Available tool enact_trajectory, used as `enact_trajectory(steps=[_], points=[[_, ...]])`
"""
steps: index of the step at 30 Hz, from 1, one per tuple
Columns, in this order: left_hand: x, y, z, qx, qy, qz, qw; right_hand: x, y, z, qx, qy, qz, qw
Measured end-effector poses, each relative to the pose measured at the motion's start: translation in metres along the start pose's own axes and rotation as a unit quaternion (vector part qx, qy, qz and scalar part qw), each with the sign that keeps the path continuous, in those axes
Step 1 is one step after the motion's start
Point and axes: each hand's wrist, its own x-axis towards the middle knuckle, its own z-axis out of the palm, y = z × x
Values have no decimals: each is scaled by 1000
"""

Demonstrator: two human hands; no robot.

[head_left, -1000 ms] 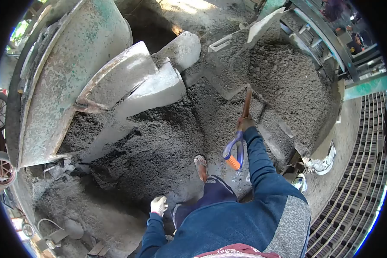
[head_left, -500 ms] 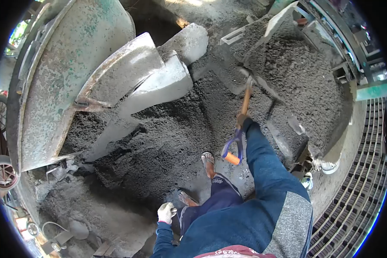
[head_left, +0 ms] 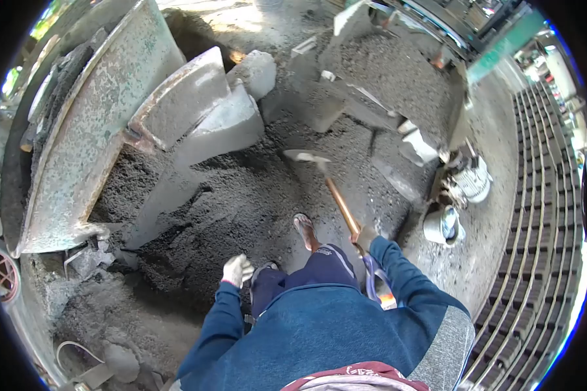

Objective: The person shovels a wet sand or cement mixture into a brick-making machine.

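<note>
On the far left we see a spoked wheel [head_left: 4,277] beside a tall metal wall [head_left: 98,137] with flaking greenish paint. Right of it, a curved metal panel [head_left: 182,98] and a whitish slab [head_left: 228,120] block the far side of a dark, gritty heap [head_left: 209,225]. Near this heap we find the left hand [head_left: 239,269], gloved, its fingers curled inward; we cannot quite tell whether they press together. Next lies the shovel [head_left: 342,207], slanting across from its blade, ahead of the feet, to its purple handle beside the body. The right hand [head_left: 365,238] is wrapped round its shaft. Beyond the blade, a low plank [head_left: 355,98] fences off a second heap [head_left: 398,72]. Rightward we meet a bucket [head_left: 443,225], then a long slatted rack [head_left: 535,215].
</note>
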Motion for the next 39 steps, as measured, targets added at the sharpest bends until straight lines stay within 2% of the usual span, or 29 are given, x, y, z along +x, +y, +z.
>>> enact_trajectory(steps=[1,3,4,6,9,10,11,13,14,15,17,20,23,24,25,27,28,31,32,33,35,36,37,39], points=[[2,6,5,20,-37,5,999,-81,-22,8,75,-21,-4,997],[-10,13,29,14,-130,8,991,-147,-3,31,86,-60,-37,994],[-2,4,40,-23,-190,-19,981,-175,1,40,90,-79,-57,991],[-48,14,85,-118,-266,-73,954,-242,-20,61,32,-100,-76,992],[-83,5,132,-251,-339,-87,902,-269,21,81,-39,-138,-87,986],[-79,3,155,-264,-200,-110,937,-293,13,76,-140,-85,-98,982],[-36,-23,144,-352,-209,-131,903,-301,26,71,-213,-27,-102,971],[-27,-41,143,-325,-66,-94,939,-318,62,56,-356,80,-100,926],[-23,-49,137,-318,-30,-89,943,-328,79,43,-365,133,-131,912],[-22,-63,126,-310,9,-86,947,-334,107,38,-320,218,-182,904],[-38,-81,120,-271,72,-84,956,-358,126,28,-296,301,-193,885],[-6,-121,112,-233,115,-77,963,-370,177,26,-210,361,-153,896],[8,-131,127,-195,99,-106,970,-387,209,24,-57,373,-173,910],[12,-139,139,-105,87,-55,989,-389,219,23,-51,392,-185,900],[-24,-122,172,-111,70,-94,987,-388,233,21,-50,393,-179,901],[8,-122,200,-39,60,-120,990,-384,263,16,-46,396,-164,902],[23,-125,218,-30,41,-106,993,-386,272,13,-48,394,-149,906],[11,-128,299,9,-8,-114,993,-395,305,32,107,409,-57,904],[2,-136,327,49,-23,-127,990,-398,315,43,119,422,-20,898],[-1,-153,352,75,-41,-143,986,-398,320,57,170,460,-3,872],[-39,-196,392,74,-93,-183,976,-398,328,85,185,511,8,840],[-50,-221,402,84,-130,-257,954,-395,334,105,319,479,83,814],[-68,-246,409,154,-189,-286,927,-391,339,123,445,437,155,766],[-81,-302,406,170,-196,-378,889,-389,308,137,546,398,261,690]])
